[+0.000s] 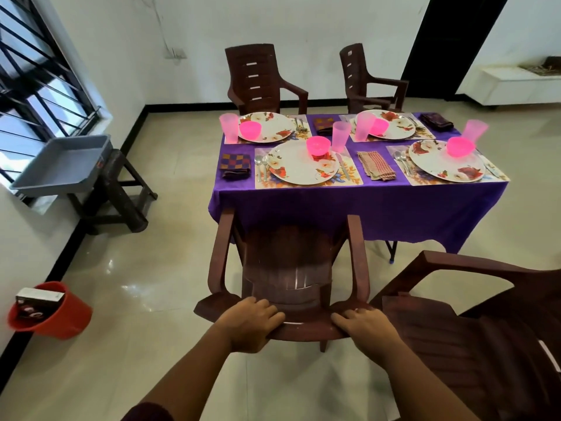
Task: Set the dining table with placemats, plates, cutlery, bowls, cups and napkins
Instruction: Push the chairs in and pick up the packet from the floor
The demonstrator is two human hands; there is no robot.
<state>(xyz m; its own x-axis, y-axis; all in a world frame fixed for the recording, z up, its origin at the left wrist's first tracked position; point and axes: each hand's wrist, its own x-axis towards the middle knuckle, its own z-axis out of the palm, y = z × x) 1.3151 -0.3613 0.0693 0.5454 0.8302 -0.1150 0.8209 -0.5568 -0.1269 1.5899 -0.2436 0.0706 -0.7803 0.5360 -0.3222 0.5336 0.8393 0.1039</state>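
**Table laid for four; only the chairs seem left**

At the far left, off the table, a grey tray (60, 165) sits on a dark stool (121, 192) and looks empty, which suggests nothing is left to carry over.

On the purple tablecloth (364, 208), four settings appear complete. The near-left placemat (308, 182) holds a floral plate (300, 165) with a pink bowl (318, 146) on it, cutlery on both sides, a checked napkin (235, 166) to its left and a pink cup (341, 136) just beyond. The far-left, far-right and near-right places show the same set; a striped napkin (376, 165) lies between the two near mats.

Below, the left hand (252, 323) and right hand (362, 329) each curl over the top rail of the near chair (288, 268), gripping it; it stands pulled back from the table. A second chair (485, 329) stands further right, also apart. Judging by this, laying is done and only tucking the chairs in remains.
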